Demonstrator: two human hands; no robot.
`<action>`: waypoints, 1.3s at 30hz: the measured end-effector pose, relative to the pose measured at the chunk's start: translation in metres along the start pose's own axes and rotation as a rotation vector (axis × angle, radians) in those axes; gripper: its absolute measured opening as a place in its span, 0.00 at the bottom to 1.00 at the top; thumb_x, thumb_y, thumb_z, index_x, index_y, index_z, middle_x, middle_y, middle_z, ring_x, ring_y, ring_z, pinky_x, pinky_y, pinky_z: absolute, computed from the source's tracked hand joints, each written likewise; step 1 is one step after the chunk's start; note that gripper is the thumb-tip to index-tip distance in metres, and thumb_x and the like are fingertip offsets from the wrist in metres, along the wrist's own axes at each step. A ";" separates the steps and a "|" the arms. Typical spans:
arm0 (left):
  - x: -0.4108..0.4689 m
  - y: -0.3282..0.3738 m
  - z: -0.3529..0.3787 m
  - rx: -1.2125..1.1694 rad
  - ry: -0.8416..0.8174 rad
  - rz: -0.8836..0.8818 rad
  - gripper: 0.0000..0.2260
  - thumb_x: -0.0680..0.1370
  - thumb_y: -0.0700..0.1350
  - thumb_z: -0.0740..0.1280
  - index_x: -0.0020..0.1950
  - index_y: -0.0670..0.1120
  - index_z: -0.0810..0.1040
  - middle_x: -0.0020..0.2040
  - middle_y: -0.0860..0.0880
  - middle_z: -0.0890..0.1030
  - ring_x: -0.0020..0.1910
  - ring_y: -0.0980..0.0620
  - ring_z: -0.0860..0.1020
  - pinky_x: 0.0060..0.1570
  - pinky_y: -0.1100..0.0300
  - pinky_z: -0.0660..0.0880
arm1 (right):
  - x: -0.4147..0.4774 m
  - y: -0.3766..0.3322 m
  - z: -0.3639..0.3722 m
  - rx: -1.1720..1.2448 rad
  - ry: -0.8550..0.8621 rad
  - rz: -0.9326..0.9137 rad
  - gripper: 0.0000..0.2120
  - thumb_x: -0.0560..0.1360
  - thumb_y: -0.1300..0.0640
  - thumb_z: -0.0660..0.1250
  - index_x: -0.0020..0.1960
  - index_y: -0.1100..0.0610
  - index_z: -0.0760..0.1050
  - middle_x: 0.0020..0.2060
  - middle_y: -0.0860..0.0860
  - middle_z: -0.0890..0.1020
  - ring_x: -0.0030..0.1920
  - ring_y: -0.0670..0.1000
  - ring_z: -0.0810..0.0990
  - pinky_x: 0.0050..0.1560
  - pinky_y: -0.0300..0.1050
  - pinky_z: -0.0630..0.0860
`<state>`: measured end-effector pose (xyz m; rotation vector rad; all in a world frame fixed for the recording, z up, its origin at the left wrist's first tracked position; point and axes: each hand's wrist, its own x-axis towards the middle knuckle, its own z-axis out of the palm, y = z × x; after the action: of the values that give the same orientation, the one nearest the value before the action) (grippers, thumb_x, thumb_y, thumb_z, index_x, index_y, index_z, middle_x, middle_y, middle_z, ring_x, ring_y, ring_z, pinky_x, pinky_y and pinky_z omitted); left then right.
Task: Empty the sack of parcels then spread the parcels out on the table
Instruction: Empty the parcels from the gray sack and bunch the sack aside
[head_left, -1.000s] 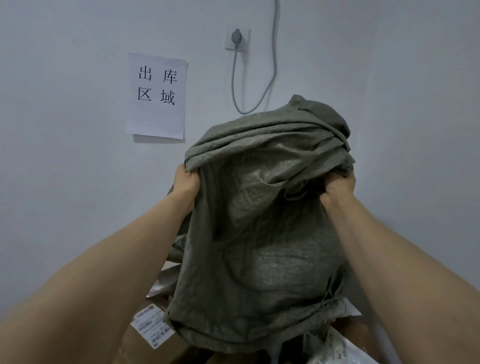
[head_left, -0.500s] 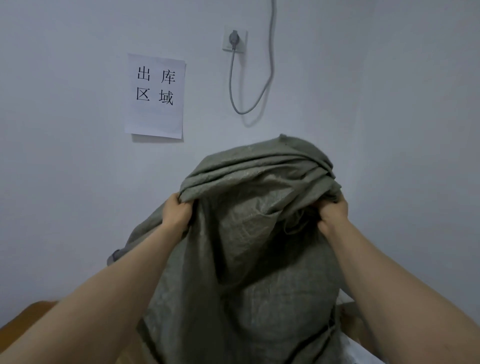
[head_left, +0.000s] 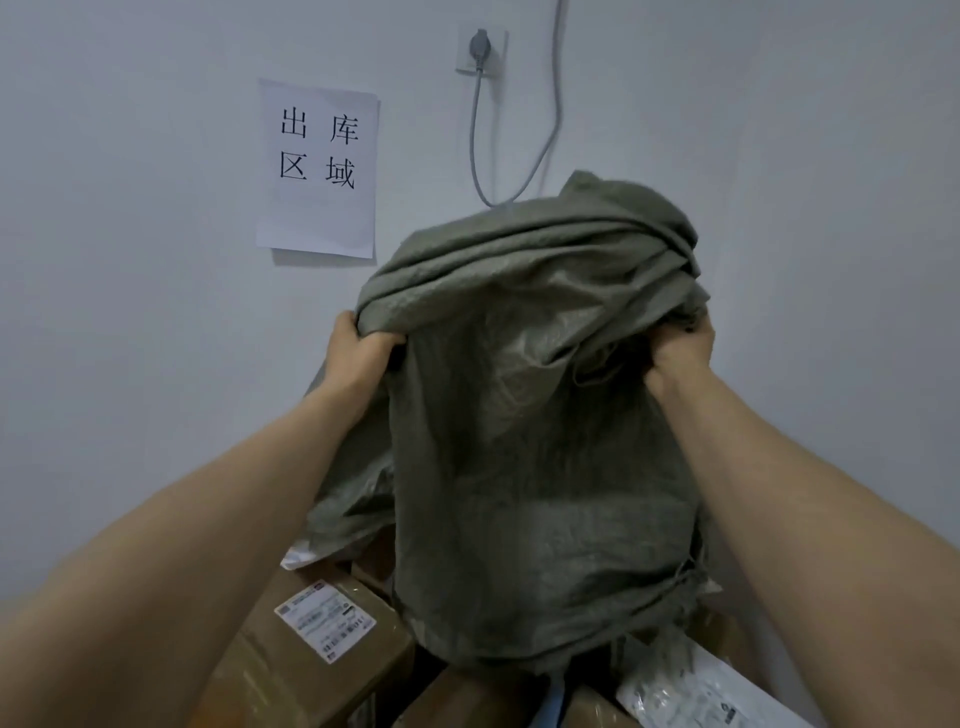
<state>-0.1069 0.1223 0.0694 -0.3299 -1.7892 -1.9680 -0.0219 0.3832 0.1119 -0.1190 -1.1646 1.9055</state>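
Two fistfuls of sack (head_left: 530, 441), held up above the parcels (head_left: 311, 654).
My left hand (head_left: 358, 353) and right hand (head_left: 680, 358) each clench bunched cloth at the top, level with each other; the sack hangs lengthwise straight down from my grip, its frayed lower edge down among them. Anything left inside is hidden, and I cannot see the table.

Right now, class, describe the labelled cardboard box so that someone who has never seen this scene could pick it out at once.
Start at the grey-green sack held up before the wall and drop below its lower left corner. There lies a brown cardboard box; alone among the brown boxes in view, it shows a white shipping label on top.
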 end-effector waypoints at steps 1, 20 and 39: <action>0.003 0.005 0.000 -0.005 -0.007 0.028 0.18 0.74 0.39 0.66 0.62 0.41 0.68 0.49 0.45 0.75 0.44 0.49 0.75 0.42 0.56 0.73 | 0.000 -0.005 0.004 0.050 -0.009 -0.001 0.06 0.76 0.61 0.63 0.49 0.52 0.77 0.48 0.54 0.81 0.50 0.55 0.79 0.54 0.51 0.79; -0.033 -0.034 0.029 0.805 -0.546 0.244 0.65 0.57 0.67 0.76 0.74 0.56 0.29 0.76 0.47 0.32 0.75 0.45 0.33 0.73 0.41 0.37 | -0.022 0.072 -0.042 -0.557 -0.098 -0.038 0.13 0.76 0.61 0.65 0.59 0.50 0.71 0.43 0.46 0.76 0.45 0.48 0.76 0.41 0.39 0.74; -0.059 -0.046 0.082 0.312 -0.416 0.224 0.59 0.55 0.61 0.80 0.76 0.59 0.46 0.68 0.52 0.72 0.66 0.51 0.72 0.65 0.48 0.71 | -0.038 0.088 -0.033 -0.328 -0.730 0.287 0.30 0.60 0.53 0.68 0.60 0.61 0.72 0.46 0.54 0.80 0.48 0.53 0.77 0.47 0.47 0.74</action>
<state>-0.0881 0.2155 0.0116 -0.8411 -2.1652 -1.5136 -0.0373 0.3629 0.0141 0.2717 -2.0375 2.0519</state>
